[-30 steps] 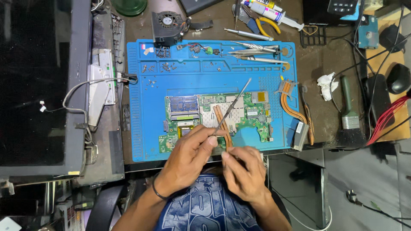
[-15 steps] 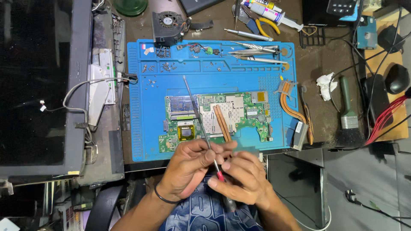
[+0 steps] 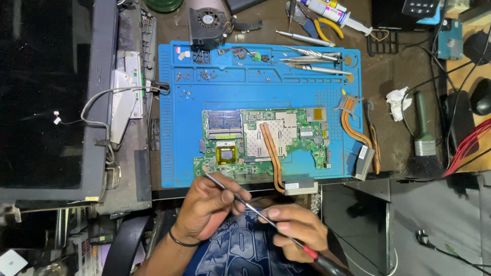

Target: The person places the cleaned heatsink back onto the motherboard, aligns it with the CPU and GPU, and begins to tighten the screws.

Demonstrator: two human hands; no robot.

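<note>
While the left hand (image 3: pixel 207 207) pinched the thin metal shaft of the screwdriver (image 3: pixel 255 212) between thumb and fingertips, the right hand (image 3: pixel 291 230) closed around the same shaft nearer its red-and-black handle — both hands clamped on one tool. Its long axis slanted from the handle at lower right up to the tip at upper left, which lay just at the near edge of the green circuit board (image 3: pixel 261 140). That board — crossed by a copper pipe (image 3: pixel 271 153) — lay flat on the blue mat (image 3: pixel 255 87), just beyond the left hand, the nearer one.
</note>
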